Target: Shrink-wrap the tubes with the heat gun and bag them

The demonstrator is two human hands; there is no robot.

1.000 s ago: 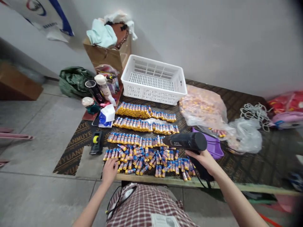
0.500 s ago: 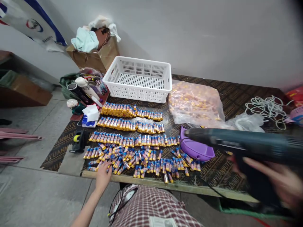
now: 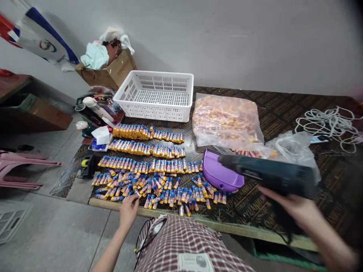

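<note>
My right hand (image 3: 295, 206) grips a dark heat gun (image 3: 269, 174) by its handle, its barrel pointing left over a purple tray (image 3: 221, 177). At the table's near edge my left hand (image 3: 128, 210) rests with its fingers curled on a loose heap of small blue-and-yellow tubes (image 3: 159, 189). Three neat rows of the same tubes (image 3: 147, 149) lie behind the heap.
A white perforated basket (image 3: 157, 94) stands at the back of the table. A clear bag of orange items (image 3: 227, 121), crumpled plastic (image 3: 292, 149) and white cord (image 3: 331, 122) lie right. A tape dispenser (image 3: 87, 166), bottles (image 3: 95, 109) and a cardboard box (image 3: 109, 71) sit left.
The heat gun in my right hand has swung from over the tube heap out to the right, above the purple tray. The view has shifted right. My left hand stays at the heap.
</note>
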